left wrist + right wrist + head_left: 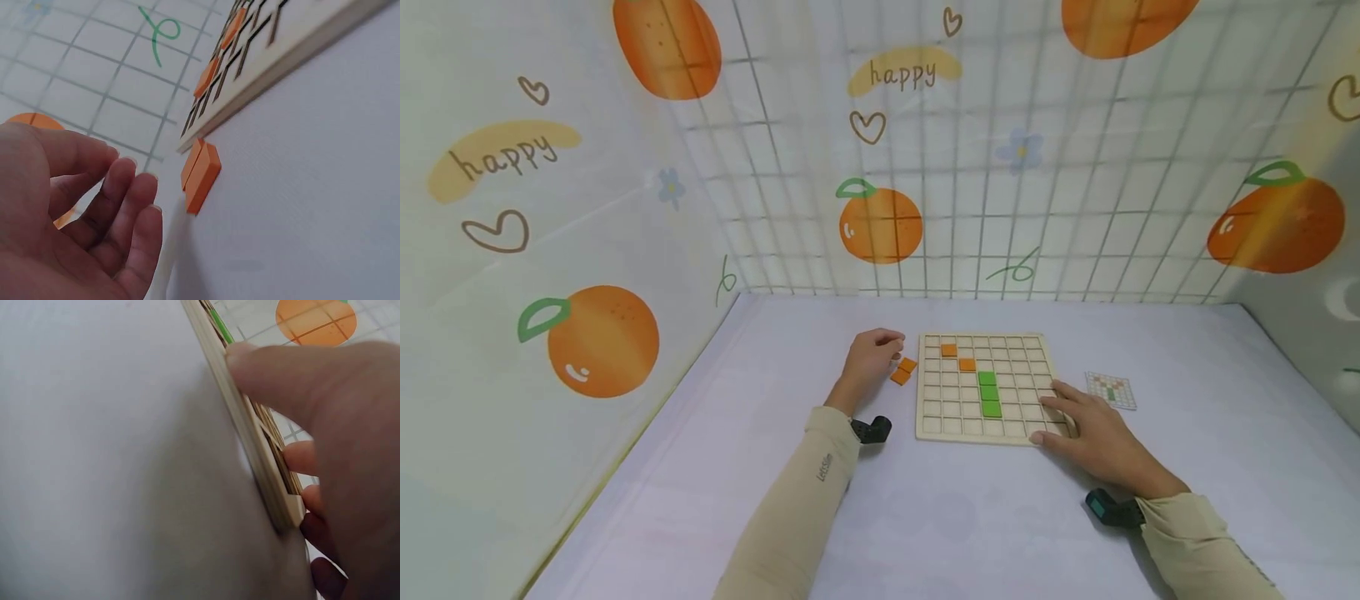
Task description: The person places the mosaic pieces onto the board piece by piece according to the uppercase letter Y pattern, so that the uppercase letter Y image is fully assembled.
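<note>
A wooden grid board (940,408) lies on the table, bearing two orange tiles (967,365) and a short column of green tiles (988,392). Two loose orange tiles (205,172) lie side by side off its left edge. Just beyond them is my left hand (868,357), fingers loosely bent and thumb near the fingertips; nothing shows between them. My right hand (1097,429) rests on the board's near right corner. In the right wrist view its thumb (275,372) touches the rim, while the other fingers lie partly hidden behind the corner.
Right of the board lies a small card (1111,390) printed with a coloured grid pattern. A pale cloth covers the table (925,517). Walls of hanging fabric with printed oranges (880,225) enclose the back and sides.
</note>
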The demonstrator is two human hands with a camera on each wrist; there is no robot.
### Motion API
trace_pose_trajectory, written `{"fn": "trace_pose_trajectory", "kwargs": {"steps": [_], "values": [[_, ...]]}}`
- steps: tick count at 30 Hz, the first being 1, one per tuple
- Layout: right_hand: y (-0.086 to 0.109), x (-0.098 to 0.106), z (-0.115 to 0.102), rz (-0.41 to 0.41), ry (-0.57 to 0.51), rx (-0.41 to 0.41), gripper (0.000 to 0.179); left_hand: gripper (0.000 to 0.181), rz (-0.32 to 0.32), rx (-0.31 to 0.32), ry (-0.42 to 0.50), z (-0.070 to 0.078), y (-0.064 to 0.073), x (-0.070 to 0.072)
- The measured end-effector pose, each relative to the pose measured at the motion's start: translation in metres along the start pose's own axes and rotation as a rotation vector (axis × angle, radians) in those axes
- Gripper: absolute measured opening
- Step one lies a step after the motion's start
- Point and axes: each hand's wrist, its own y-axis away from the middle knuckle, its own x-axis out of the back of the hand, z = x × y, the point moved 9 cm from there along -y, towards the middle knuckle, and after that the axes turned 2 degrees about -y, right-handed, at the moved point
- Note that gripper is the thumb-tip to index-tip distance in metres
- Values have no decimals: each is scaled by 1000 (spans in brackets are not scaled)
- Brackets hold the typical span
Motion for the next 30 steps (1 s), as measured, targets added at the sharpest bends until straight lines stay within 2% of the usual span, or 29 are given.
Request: {"fn": "trace_pose_trajectory", "kwargs": {"steps": [8,14,19,26,30], "values": [[-1,1,-3,2,1,8,73,25,57,27,-148,-9,25,11],[-2,0,-2,3,7,9,72,25,66,52,-168,-15,40,8],[0,-1,-1,5,-10,14,71,24,73,47,-198,-20,40,3],[0,-4,0,-6,-9,18,73,23,102,50,-359,-23,36,0],[0,-2,0,0,2,11,73,21,116,35,-406,-19,35,-1]]}}
